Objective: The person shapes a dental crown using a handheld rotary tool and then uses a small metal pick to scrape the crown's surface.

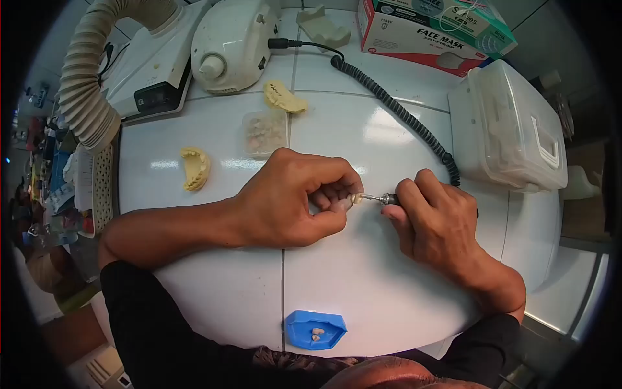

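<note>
My left hand (pixel 304 198) pinches a small tooth-coloured piece (pixel 356 198) between thumb and fingers, near the middle of the white tiled table. My right hand (pixel 431 217) is wrapped round a dark rotary handpiece (pixel 391 199) with a metal collar. Its thin metal bit points left and reaches the small piece; whether the tip touches it is too small to tell. A black coiled cord (pixel 395 107) runs from the right hand's side up to a white control unit (pixel 233 48). Below the hands, a blue tray (pixel 299 340) holds small tooth-coloured pieces.
Yellowish dental casts (pixel 195 168) lie left and behind the hands, beside a clear box (pixel 264 132) of small pieces. A ribbed hose (pixel 87 84) hangs at the upper left. Mask boxes (pixel 421 39) stand at the back, and a lidded plastic case (pixel 508 129) at the right.
</note>
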Motion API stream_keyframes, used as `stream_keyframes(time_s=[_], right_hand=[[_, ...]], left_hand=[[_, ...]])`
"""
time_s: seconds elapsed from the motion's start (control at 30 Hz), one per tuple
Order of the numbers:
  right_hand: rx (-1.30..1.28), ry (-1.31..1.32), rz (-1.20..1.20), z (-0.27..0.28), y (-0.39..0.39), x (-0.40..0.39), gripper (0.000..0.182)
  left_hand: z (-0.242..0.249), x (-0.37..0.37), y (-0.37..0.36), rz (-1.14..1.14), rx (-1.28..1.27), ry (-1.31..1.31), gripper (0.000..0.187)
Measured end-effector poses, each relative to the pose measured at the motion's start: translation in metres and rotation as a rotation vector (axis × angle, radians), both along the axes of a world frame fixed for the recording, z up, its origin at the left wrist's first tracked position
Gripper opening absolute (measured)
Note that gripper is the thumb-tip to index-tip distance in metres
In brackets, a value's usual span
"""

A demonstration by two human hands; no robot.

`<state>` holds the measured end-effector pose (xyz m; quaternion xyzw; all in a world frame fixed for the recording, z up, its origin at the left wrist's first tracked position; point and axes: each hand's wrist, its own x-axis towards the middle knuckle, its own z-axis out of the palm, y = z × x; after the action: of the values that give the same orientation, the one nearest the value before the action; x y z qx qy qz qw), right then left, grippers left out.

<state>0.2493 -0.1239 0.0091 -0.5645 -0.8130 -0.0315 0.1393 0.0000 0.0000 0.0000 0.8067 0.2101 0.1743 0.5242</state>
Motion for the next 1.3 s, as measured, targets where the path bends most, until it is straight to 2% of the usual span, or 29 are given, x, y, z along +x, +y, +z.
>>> stream_keyframes(time_s=[0.27,0.57,0.8,0.97,1.17,1.3], right_hand=[[-0.008,0.0,0.036,0.003,0.001,0.0,0.033],[0.0,0.046,-0.021,0.001,0.004,-0.004,0.027],[0.055,0.088,-0.11,-0.002,0.002,-0.009,0.028],[0.03,0.079,-0.292,0.0,-0.002,-0.022,0.027],[0.051,0.153,-0.269,0.001,-0.021,-0.02,0.027],[0.133,0.246,-0.152,0.008,-0.022,-0.017,0.036]], left_hand=[[0.0,0.001,0.001,-0.018,0.015,0.011,0.022],[-0.005,0.001,0.004,-0.025,0.028,-0.051,0.014],[-0.008,-0.001,0.009,-0.038,-0.129,-0.073,0.013],[-0.007,-0.003,0.004,-0.098,-0.488,-0.145,0.016],[0.001,-0.005,0.002,-0.117,-0.654,-0.099,0.017],[0.001,-0.004,-0.001,-0.114,-0.728,-0.13,0.019]])
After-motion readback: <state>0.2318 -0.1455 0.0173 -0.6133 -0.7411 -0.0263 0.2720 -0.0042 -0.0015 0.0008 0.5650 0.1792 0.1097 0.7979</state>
